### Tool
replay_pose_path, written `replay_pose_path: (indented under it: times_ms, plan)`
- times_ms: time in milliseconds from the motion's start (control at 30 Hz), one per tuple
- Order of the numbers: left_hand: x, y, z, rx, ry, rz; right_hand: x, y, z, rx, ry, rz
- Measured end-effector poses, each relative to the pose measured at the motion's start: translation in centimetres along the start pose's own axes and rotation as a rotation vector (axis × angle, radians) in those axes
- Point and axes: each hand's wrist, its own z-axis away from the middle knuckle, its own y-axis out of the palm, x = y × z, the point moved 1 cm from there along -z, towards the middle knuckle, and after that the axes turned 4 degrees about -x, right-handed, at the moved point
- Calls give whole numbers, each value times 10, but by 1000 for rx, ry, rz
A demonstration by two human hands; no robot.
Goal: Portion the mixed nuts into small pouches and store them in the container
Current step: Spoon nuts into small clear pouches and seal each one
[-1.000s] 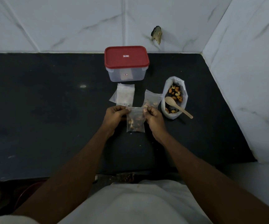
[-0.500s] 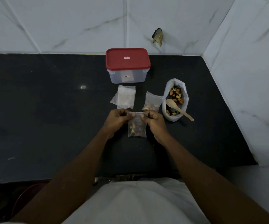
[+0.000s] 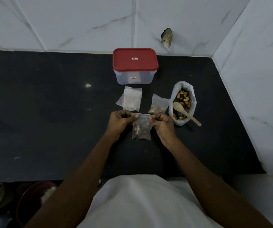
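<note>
Nuts are sitting in the lower part of the small clear pouch (image 3: 141, 129) that we are holding at the centre of the frame. Our left hand (image 3: 121, 123) is pinching its top left corner between thumb and curled fingers. Our right hand (image 3: 162, 127) is pinching the top right corner the same way, so the top strip is stretching flat between them. Whether that strip is sealed, we cannot tell. The pouch is hanging over the black countertop (image 3: 50, 112), and we cannot tell if its lower edge is touching it. Just above our right hand another nut-filled pouch (image 3: 159, 105) is lying flat, and above our left hand a small stack of empty pouches (image 3: 131, 100) is lying. Right of centre, the open bag of mixed nuts (image 3: 179, 122) is lying with a wooden spoon (image 3: 188, 116) resting across its mouth, handle pointing lower right. The clear storage container (image 3: 133, 78), red lid (image 3: 135, 60) on, is standing at upper centre, near the marble-tiled wall.
</note>
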Motion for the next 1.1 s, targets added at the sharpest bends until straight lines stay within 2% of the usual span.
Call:
replay_pose_path:
  times_ms: [133, 333, 433, 533, 667, 733, 833, 933, 1100]
  plan:
    - [3, -5, -1, 30, -26, -16, 0, -1, 1, -14, -27, 93]
    - [-1, -9, -5, 81, -59, -138, 11, -17, -1, -128, -190, 599]
    - [-9, -7, -18, -112, 40, -468, 18, -21, -1, -148, -216, 721]
    - [-19, -1, -37, -312, 158, -691, 28, -21, 3, -186, -307, 788]
    - [-24, 13, -51, -396, 133, -963, 34, -19, 4, -254, -362, 821]
    - [-24, 17, -54, -413, 106, -964, 35, -19, 4, -263, -363, 809]
    - [-23, 12, -57, -439, 25, -789, 38, -18, 4, -263, -375, 808]
    - [-25, 5, -53, -433, 53, -726, 38, -15, 5, -248, -366, 805]
    - [-34, 4, -37, -244, 155, -603, 47, -6, 7, -246, -420, 730]
